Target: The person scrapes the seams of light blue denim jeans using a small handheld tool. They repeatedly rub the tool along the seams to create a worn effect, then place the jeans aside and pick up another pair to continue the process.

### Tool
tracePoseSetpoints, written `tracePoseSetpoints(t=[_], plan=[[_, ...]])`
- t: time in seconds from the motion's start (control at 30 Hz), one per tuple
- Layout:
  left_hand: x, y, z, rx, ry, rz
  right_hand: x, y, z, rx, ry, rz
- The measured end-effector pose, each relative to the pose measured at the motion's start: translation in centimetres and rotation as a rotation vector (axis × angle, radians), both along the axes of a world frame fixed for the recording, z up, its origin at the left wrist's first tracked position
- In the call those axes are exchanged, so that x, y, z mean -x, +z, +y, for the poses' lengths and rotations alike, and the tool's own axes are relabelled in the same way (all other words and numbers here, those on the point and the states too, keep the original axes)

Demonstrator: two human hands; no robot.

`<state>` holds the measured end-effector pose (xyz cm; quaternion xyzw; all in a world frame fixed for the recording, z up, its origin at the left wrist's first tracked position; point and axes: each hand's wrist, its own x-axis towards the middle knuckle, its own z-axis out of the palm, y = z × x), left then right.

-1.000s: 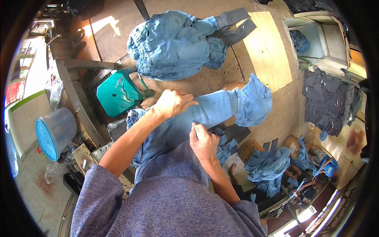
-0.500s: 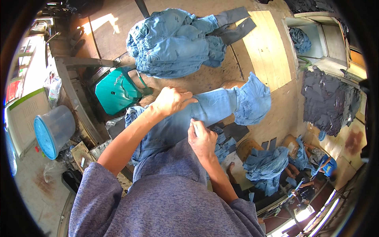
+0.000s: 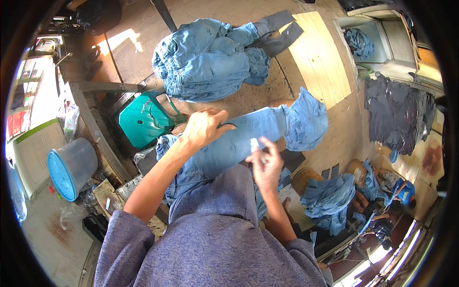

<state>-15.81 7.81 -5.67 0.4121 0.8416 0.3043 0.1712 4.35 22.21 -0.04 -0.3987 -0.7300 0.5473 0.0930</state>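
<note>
A pair of light-blue jeans [image 3: 260, 125] stretches from beside my lap toward the right, with a bunched, paler end at the far right. My left hand [image 3: 206, 128] rests on the denim with its fingers bent and its thumb stretched apart from them. Just off the near side of the same leg, my right hand [image 3: 267, 165] is raised and smeared by motion. Between its thumb and fingers is a small white thing [image 3: 254, 143], too blurred to name.
A heap of denim [image 3: 205, 60] with dark grey strips lies on the floor ahead, near a green plastic stool [image 3: 145, 120]. At left stands a clear tub with a blue lid [image 3: 66, 174]. More denim [image 3: 327, 198] and people sit at lower right; dark cloth [image 3: 399, 115] is piled at right.
My right hand has lifted off the denim and moved right, its fingers spreading around the small white thing. My left hand has shifted only slightly on the jeans.
</note>
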Motion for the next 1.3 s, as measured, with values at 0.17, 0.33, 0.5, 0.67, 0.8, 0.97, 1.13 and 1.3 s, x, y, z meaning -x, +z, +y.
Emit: tracePoseSetpoints(t=[0.17, 0.33, 0.5, 0.67, 0.8, 0.97, 1.13, 1.3], plan=[[-4.1, 7.8, -9.4, 0.176, 0.57, 0.195, -3.6, 1.5, 3.8, 0.156, -0.242, -0.02], [-9.5, 8.3, -14.2, 0.527, 0.548, -0.082, -5.3, 1.9, 4.0, 0.191, -0.171, -0.075], [-9.2, 5.8, -15.7, -0.251, 0.924, -1.513, -4.9, 2.1, 1.7, 0.076, -0.003, -0.053], [-6.9, 4.5, -16.4, -0.271, 0.785, -1.931, -4.0, 2.9, -0.1, -0.044, 0.124, -0.02], [-6.4, 3.2, -13.8, -0.027, 0.768, -1.853, -3.4, 4.0, -0.9, -0.099, 0.172, -0.073], [-6.8, 4.5, -12.9, -0.216, 0.636, -1.55, -3.8, 5.2, -2.0, -0.155, 0.168, -0.148], [-6.5, 3.9, -12.8, -0.268, 0.796, -1.924, -4.1, 5.6, -3.9, -0.171, 0.178, -0.154], [-6.2, 1.6, -12.7, -0.309, 0.521, -1.941, -3.0, 5.9, -5.6, -0.177, 0.244, -0.131]])
